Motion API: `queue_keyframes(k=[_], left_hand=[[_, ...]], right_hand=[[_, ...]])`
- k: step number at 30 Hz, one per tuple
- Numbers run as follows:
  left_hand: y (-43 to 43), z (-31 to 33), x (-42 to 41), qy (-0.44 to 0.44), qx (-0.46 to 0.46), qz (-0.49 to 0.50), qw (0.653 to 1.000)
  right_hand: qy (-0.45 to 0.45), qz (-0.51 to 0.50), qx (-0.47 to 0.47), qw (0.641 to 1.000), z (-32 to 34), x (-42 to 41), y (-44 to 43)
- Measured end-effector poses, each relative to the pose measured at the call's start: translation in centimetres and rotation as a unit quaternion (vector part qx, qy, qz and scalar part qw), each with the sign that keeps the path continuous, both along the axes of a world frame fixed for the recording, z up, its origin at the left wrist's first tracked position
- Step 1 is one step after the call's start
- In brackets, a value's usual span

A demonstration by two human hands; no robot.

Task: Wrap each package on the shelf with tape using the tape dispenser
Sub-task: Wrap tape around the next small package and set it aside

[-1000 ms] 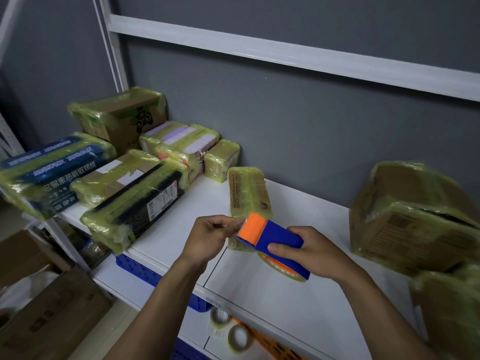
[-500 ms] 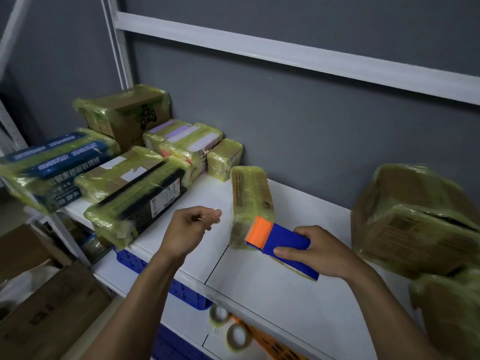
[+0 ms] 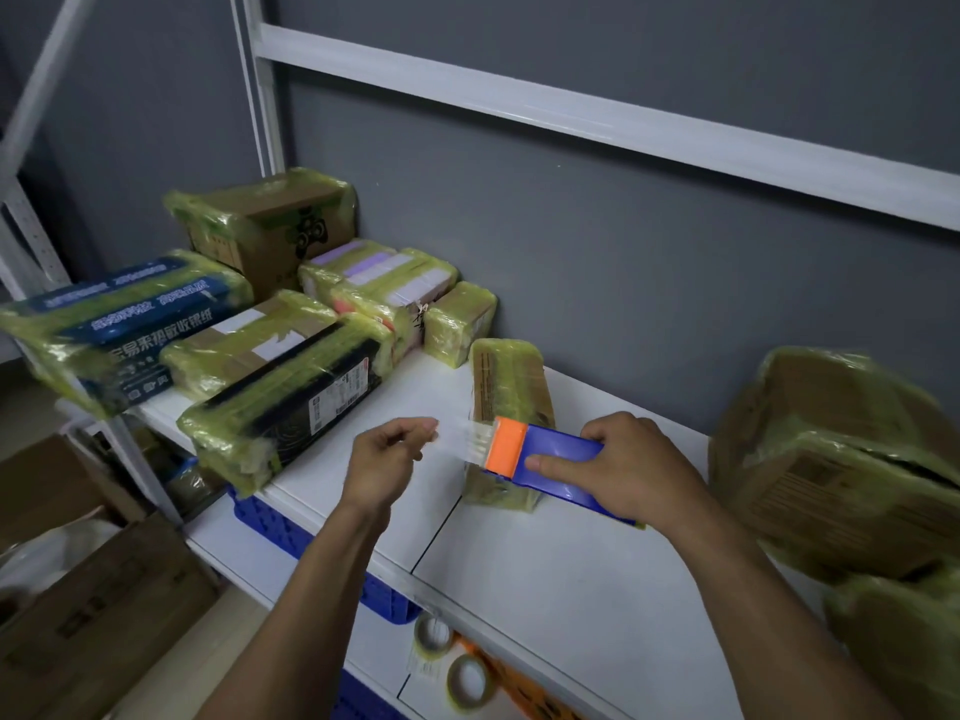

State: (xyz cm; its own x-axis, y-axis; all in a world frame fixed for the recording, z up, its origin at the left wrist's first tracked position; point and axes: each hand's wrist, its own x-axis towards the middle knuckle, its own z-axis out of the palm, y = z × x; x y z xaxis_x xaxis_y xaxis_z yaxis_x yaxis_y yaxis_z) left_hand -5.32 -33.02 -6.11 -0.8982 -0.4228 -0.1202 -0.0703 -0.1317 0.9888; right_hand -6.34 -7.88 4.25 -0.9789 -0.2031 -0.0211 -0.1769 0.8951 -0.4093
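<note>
Drawing out tape for 1 wrap, by the look of it. Gripping the tape dispenser with the right hand, fingers curled over its blue body. Pinching the free end of the tape in the left hand, with a short clear strip stretched between the 2 grips.

Next, probably: lay the pinched end on the slim package, press it flat, then carry the dispenser round, keeping the strip taut and untwisted.

Found just behind and beneath the dispenser, that package, on the white shelf; touching the dispenser or not, cannot tell. Just right of the left pinch. Well left of both grips, other wrapped packages.
</note>
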Motion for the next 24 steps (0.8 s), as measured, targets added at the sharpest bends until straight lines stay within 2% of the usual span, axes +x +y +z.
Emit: queue_keyframes(k=[4, 16, 24], left_hand=[[-0.8, 0.0, -0.6, 0.022, -0.027, -0.007, 0.999], [0.8, -2.4, -1.8, -0.024, 0.052, 0.026, 0.998], [3.1, -4.0, -3.0, -0.050, 0.090, 0.020, 0.994]], right_hand=[[-0.003, 0.000, 0.027, 1.000, 0.6, 0.0, 0.1], [0.022, -0.014, 0.161, 0.987, 1.4, -2.1, -3.2], [0.002, -0.015, 0.187, 0.982, 1.0, -3.8, -3.6]])
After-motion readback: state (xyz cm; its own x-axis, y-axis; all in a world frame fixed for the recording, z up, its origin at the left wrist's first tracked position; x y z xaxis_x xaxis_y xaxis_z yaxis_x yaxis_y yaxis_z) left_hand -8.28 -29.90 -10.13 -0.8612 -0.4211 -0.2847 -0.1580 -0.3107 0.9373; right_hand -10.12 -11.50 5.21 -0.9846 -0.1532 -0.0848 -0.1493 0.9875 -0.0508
